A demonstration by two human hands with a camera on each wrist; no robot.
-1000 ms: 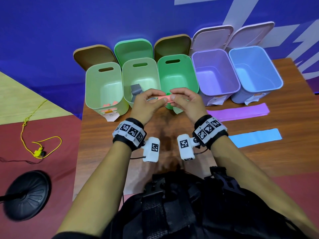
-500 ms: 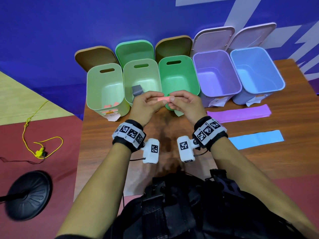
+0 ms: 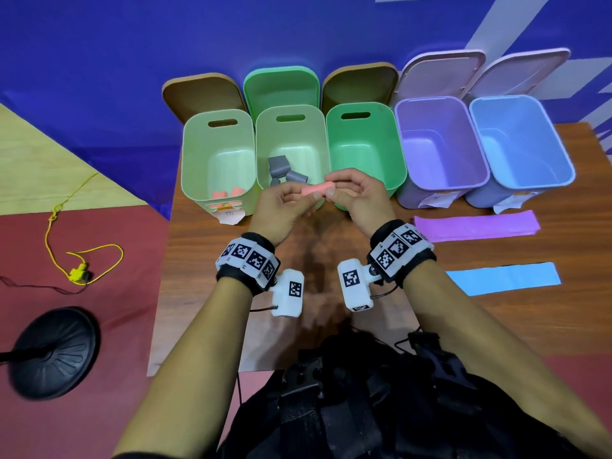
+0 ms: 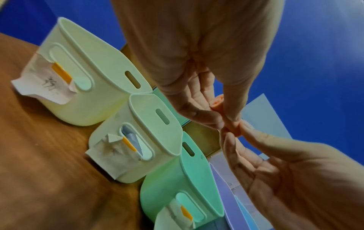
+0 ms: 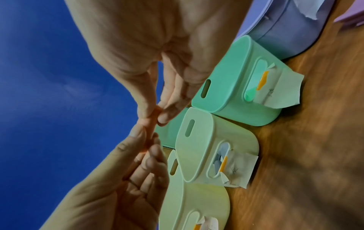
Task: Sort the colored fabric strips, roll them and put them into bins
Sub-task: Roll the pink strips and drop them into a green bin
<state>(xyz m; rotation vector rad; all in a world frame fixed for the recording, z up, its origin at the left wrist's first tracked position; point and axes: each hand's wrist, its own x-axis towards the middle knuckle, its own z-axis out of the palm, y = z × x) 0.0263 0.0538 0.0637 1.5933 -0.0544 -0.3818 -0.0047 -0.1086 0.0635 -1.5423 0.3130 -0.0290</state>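
Both hands meet just in front of the middle green bin [image 3: 364, 140], above the wooden table [image 3: 331, 233]. The left hand [image 3: 281, 207] and right hand [image 3: 361, 197] each pinch one end of a rolled pink fabric strip [image 3: 318, 188] between thumb and curled fingertips, holding it level in the air. Left of that bin, the pale green bin [image 3: 291, 134] holds grey rolls [image 3: 281, 167], and the leftmost bin [image 3: 215, 144] holds pink rolls [image 3: 228, 194]. To its right, a purple strip [image 3: 477, 224] and a blue strip [image 3: 503, 277] lie flat on the table.
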